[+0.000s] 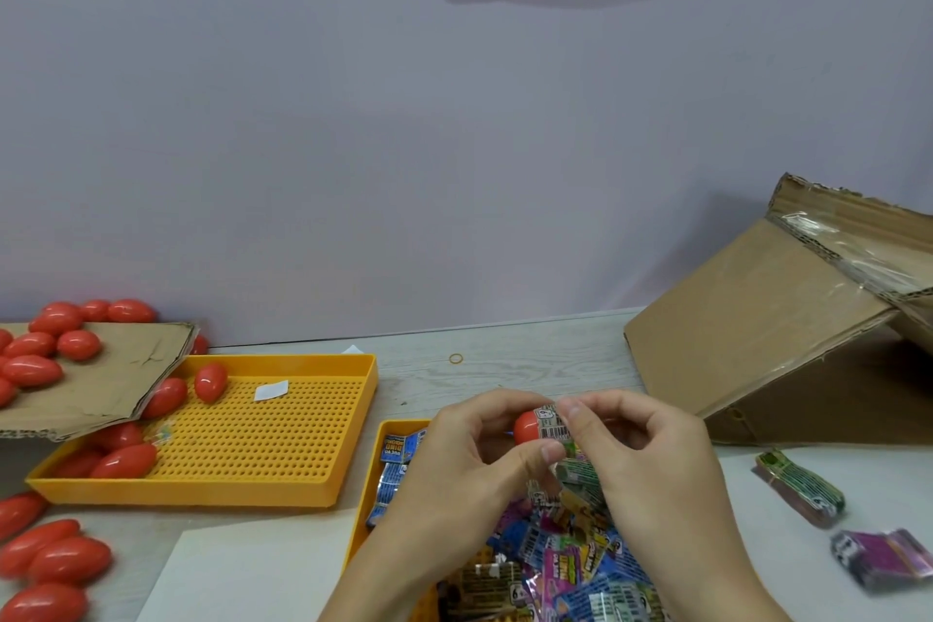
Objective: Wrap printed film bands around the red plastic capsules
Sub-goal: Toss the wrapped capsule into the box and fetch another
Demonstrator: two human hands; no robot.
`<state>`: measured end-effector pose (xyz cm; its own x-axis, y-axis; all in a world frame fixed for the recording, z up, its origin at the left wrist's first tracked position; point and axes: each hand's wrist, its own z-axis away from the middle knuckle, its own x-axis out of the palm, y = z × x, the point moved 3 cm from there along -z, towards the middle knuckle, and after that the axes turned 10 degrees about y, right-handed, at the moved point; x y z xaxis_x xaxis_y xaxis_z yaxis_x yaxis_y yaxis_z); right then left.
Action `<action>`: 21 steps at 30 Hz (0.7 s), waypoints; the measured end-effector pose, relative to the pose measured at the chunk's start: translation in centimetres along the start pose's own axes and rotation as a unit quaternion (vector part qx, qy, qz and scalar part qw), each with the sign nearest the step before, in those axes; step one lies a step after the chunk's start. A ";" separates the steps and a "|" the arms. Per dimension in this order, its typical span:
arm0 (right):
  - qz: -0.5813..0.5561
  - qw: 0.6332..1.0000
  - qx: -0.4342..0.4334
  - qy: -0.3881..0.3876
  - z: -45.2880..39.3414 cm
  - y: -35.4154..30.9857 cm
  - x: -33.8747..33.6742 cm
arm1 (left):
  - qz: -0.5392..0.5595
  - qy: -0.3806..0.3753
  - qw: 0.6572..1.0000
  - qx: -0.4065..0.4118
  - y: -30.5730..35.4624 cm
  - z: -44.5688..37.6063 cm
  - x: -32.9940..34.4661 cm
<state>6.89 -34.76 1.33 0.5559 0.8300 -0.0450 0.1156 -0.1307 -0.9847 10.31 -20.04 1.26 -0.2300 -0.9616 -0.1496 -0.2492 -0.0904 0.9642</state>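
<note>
**Red capsule half-sleeved: band could slip or skew**

Red plastic is seen between the two hands, where one capsule (pixel 526 427) is held above the near yellow tray (pixel 376 480). Its left end is gripped by the left hand (pixel 454 460), thumb underneath and fingers curled over the top. A printed film band (pixel 554 422) is pinched at the capsule's right part by the right hand (pixel 651 450), whose fingertips meet those of the left.

Several failures are judged possible. The glossy, tapered shell could be squeezed out of the grip and dropped into the loose bands (pixel 570 556) heaped below the hands. The thin film could be creased or torn if pulled unevenly, or seated crooked if one edge is pushed ahead of the other. How far the band reaches round the capsule cannot be told, since fingers cover it.

The capsule is egg-shaped, smooth and shiny. The band appears pale, with a barcode and small print showing. Bare capsules (pixel 126 462) lie well to the left of the hands.
</note>
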 end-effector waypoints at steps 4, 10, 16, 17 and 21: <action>-0.020 0.999 0.002 -0.034 0.1 -0.1 0.4 | 0.012 0.016 1.000 0.005 0.2 0.0 0.1; -0.041 0.996 -0.027 -0.077 0.4 -0.2 0.7 | 0.102 0.041 0.994 -0.027 -0.1 -0.2 -0.2; 0.160 0.970 -0.182 -0.011 1.0 -0.8 1.2 | 0.092 0.034 0.994 -0.051 -0.8 -0.4 -0.2; 0.163 0.969 -0.186 -0.003 0.9 -1.0 1.2 | 0.091 0.032 0.994 -0.053 -0.8 -0.4 -0.2; 0.057 0.993 -0.107 -0.015 0.5 -0.3 0.8 | 0.145 0.021 0.987 -0.072 -0.7 -0.4 -0.1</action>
<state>6.90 -33.75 1.53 0.5514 0.8182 -0.1629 0.2261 -0.3345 -0.9149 10.88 -20.01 0.70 -0.2314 -0.9623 0.1429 -0.0412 0.1564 0.9868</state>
